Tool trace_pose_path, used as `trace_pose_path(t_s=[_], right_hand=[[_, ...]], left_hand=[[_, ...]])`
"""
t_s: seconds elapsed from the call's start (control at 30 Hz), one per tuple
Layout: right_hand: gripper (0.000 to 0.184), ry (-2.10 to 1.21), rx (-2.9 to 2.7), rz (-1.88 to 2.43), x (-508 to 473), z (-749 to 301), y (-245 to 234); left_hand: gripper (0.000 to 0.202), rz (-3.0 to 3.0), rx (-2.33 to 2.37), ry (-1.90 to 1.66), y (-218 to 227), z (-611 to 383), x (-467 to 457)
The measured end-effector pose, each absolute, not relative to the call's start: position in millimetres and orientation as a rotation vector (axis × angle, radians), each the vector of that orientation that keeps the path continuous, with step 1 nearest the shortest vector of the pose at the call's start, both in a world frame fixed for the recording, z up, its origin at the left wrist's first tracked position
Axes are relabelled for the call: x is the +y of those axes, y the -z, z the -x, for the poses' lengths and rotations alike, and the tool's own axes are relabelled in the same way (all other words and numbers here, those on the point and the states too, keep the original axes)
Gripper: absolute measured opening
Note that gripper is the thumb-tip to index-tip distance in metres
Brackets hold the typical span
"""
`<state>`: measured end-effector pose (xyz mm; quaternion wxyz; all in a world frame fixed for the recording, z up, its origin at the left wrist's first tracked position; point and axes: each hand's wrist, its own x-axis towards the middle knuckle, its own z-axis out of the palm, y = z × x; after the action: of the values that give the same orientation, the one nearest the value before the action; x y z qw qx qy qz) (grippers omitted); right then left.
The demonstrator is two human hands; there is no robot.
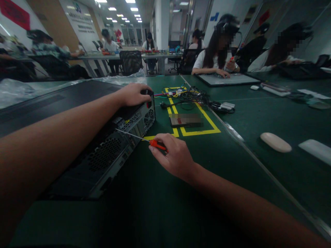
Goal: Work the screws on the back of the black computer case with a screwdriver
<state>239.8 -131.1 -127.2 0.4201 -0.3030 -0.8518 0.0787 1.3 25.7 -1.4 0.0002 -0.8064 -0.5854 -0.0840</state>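
A black desktop computer case [77, 106] lies on its side on the green table, its rear panel with vents and slots turned toward the right. My left hand [136, 94] grips the case's far top corner, the thumb reaching down over the rear edge and the fingers bent around it. In my right hand [176, 155] is a screwdriver [158, 146] with an orange handle, pinched between thumb and fingers. Its long thin shaft slants up leftward to the rear panel, with the tip near the panel's upper edge. Whether the tip sits in a screw is too small to tell.
Beyond the case, a bundle of cables [192, 96] and a flat dark box [184, 120] lie by yellow tape [201, 133]. A pale computer mouse [275, 142] lies to the right. Clear plastic wrap [15, 90] is behind the case. Across the table, people work at a flat panel [230, 80].
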Motion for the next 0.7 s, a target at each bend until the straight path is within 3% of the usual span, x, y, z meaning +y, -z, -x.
trace_pose_path(t_s=[0.7], right_hand=[[0.022,-0.184,-2.128,0.745,-131.9,-240.6,123.7]], left_hand=[[0.071,2.539,-1.832,0.295,2.6,1.2,27.1]])
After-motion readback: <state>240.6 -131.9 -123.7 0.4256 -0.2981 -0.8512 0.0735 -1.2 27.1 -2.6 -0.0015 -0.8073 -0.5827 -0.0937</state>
